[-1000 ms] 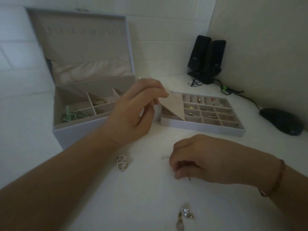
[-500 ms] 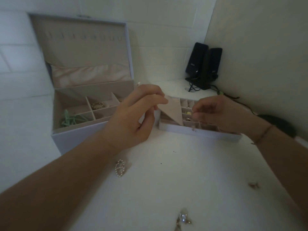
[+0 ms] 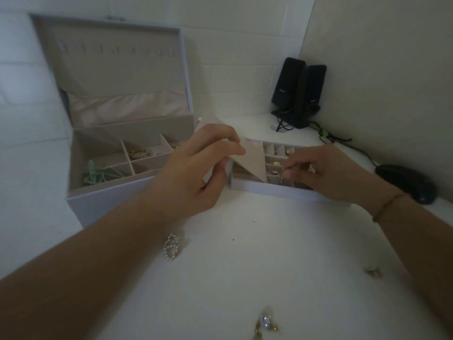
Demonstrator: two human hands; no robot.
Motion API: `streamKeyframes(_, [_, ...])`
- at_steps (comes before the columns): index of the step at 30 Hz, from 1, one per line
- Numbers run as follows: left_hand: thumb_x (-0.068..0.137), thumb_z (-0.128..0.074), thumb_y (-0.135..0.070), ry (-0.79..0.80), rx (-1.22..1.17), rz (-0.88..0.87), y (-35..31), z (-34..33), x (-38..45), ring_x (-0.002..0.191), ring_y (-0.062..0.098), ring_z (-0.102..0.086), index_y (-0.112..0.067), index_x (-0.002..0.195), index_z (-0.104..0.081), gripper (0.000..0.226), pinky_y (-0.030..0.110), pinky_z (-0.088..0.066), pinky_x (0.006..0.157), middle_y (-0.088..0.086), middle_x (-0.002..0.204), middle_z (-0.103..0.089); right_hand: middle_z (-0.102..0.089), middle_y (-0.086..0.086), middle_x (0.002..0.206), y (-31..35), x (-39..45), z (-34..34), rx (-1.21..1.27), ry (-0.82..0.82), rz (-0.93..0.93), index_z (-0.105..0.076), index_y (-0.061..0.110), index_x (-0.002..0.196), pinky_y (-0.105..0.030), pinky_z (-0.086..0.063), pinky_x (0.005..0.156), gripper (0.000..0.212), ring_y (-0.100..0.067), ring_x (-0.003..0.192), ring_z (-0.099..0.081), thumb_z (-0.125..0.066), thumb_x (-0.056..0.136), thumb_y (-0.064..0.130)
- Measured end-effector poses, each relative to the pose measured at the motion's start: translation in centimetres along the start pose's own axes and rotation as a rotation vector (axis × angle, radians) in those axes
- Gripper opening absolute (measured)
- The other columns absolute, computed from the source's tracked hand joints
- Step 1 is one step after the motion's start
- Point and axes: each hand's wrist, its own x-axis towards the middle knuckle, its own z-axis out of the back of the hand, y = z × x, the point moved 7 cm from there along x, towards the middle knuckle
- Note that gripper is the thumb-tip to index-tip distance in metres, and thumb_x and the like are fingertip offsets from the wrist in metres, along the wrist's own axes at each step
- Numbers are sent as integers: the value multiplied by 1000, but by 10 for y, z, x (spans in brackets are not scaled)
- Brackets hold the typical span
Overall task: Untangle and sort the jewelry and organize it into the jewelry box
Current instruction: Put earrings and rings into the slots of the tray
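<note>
So the right hand (image 3: 326, 173) is over the divided tray (image 3: 274, 190), fingertips pinched together on something tiny, too small to make out, right above the little compartments. Just left of those fingers, the left hand (image 3: 196, 173) pinches a beige flap (image 3: 252, 163) up off the tray's left end. Further left sits the open jewelry box (image 3: 117, 192) with a green cord (image 3: 98, 174) inside. Nearer than both hands, a pearl piece (image 3: 171, 247) and a sparkly earring (image 3: 264, 320) lie loose on the table (image 3: 245, 278).

Dim, bluish cast, soft blur thruout, wide-angle bending at edges, faint shadows, no glare
</note>
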Motion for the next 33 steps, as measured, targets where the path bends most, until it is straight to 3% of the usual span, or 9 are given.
streamKeyframes(4, [79, -51, 21, 2, 19, 2, -1, -1, 0, 90, 14, -55, 9, 95, -67, 26, 32, -49, 75, 20, 104, -60, -68, 5, 76, 0, 0, -2, -11, 5, -36, -68, 27, 86, -28, -48, 65, 9, -12, 69, -63, -61, 88, 33])
streamKeyframes(8, [79, -52, 21, 5, 39, 5, -2, -1, 0, 93, 20, -58, 9, 95, -67, 25, 30, -49, 77, 20, 104, -60, -58, 17, 73, 7, 4, -8, -134, 50, -40, -66, 32, 88, -24, -38, 61, 11, 3, 66, -52, -60, 87, 41])
streamKeyframes(11, [78, -53, 21, 16, 46, 4, -2, -2, 0, 92, 22, -59, 9, 95, -67, 26, 31, -49, 76, 20, 103, -61, -56, 22, 75, 8, 3, -7, -163, 35, -49, -67, 38, 95, -25, -39, 63, 13, 5, 66, -49, -60, 85, 44])
streamKeyframes(15, [78, -53, 21, 14, 46, 7, -2, -2, 1, 93, 23, -60, 8, 95, -67, 26, 32, -49, 77, 19, 104, -61, -59, 19, 79, -1, 2, 10, -130, -81, -110, -71, 30, 97, -25, -40, 67, 13, 5, 67, -49, -61, 89, 29])
streamKeyframes(19, [77, -55, 22, 20, 51, 9, -1, -4, 0, 95, 22, -59, 8, 95, -68, 26, 31, -49, 79, 19, 105, -61, -58, 15, 82, 0, -1, -2, -215, 10, -145, -71, 35, 89, -28, -44, 70, 9, -8, 76, -54, -66, 83, 40])
streamKeyframes(25, [76, -54, 23, 23, 47, 14, -2, -3, 0, 96, 21, -59, 9, 95, -67, 26, 29, -49, 80, 19, 104, -61, -53, 15, 81, 5, 0, -7, -312, -6, -150, -69, 33, 88, -15, -28, 55, 6, -6, 71, -45, -66, 84, 35])
streamKeyframes(30, [76, -55, 23, 29, 48, 18, -2, -3, 0, 96, 22, -58, 9, 94, -67, 26, 33, -49, 79, 19, 104, -61, -55, 18, 81, 4, -4, 0, -230, -49, -154, -60, 38, 78, -23, -36, 62, 10, -2, 68, -47, -66, 83, 32])
streamKeyframes(33, [76, -55, 23, 28, 49, 17, -2, -4, 0, 96, 21, -58, 9, 95, -67, 26, 30, -49, 80, 19, 104, -61, -56, 22, 75, 8, -6, 0, -161, 2, -82, -62, 38, 76, -15, -34, 61, 11, 4, 68, -50, -68, 81, 30])
